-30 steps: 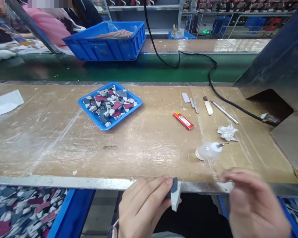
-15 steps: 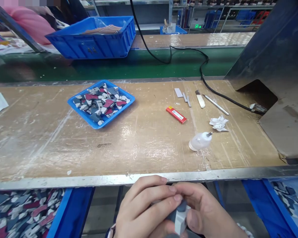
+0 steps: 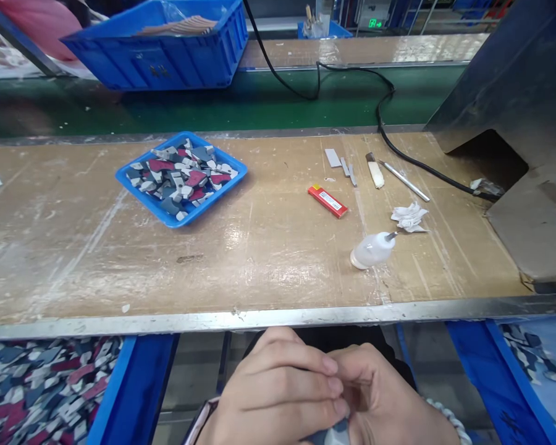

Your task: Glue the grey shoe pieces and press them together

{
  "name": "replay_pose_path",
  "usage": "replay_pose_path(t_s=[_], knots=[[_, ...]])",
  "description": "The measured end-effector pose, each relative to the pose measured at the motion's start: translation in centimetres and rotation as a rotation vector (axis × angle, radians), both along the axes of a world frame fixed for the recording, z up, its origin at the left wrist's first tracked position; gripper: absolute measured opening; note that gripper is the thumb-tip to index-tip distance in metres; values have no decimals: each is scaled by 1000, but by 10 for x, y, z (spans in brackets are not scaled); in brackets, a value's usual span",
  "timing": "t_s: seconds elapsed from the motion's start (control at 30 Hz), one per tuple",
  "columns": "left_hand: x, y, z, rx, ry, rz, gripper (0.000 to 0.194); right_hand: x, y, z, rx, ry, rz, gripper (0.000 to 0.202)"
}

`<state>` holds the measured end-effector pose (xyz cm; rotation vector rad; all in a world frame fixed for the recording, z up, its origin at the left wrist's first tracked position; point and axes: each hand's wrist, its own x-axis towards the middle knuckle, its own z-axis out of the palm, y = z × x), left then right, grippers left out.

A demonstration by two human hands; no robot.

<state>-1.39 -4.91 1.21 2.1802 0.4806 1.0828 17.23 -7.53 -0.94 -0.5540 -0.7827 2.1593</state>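
Below the table's front edge, my left hand point(image 3: 278, 395) and my right hand point(image 3: 389, 402) are pressed together around a small grey and white piece point(image 3: 334, 434). Only a sliver of the piece shows between the fingers at the bottom of the view. On the wooden table point(image 3: 259, 247) a blue tray point(image 3: 234, 177) holds several similar grey, white and dark red pieces. A small clear squeeze bottle point(image 3: 372, 250) lies on its side, the thing on the table nearest my right hand.
A red flat pack point(image 3: 327, 201), thin blades point(image 3: 347, 168), a brush point(image 3: 375, 175) and crumpled paper point(image 3: 408, 216) lie at the right. A black cable point(image 3: 389, 145) runs to a metal machine point(image 3: 519, 123). Blue bins of pieces point(image 3: 50, 395) sit under the table. A blue crate point(image 3: 157, 55) stands beyond the green belt.
My right hand came in from the right and closed with my left hand on the piece. Both hands dropped lower in view, and the piece is now almost covered.
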Motion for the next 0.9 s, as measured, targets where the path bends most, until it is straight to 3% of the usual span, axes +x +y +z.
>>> replay_pose_path(t_s=[0.23,0.4,0.57,0.73,0.9], knots=[[2,10,-2,-172,-25,-150,26,-5,-9,-14,97,-21,-46,45],[16,10,-4,-367,-166,-147,24,-1,-15,-17,63,18,-29,38],[16,8,5,-305,-35,-80,21,1,-24,-21,3,-47,-68,47],[8,6,8,-280,27,-81,24,-2,-38,-36,-67,82,-167,52],[9,5,4,-268,32,-37,33,1,-44,-38,-139,86,-80,66]])
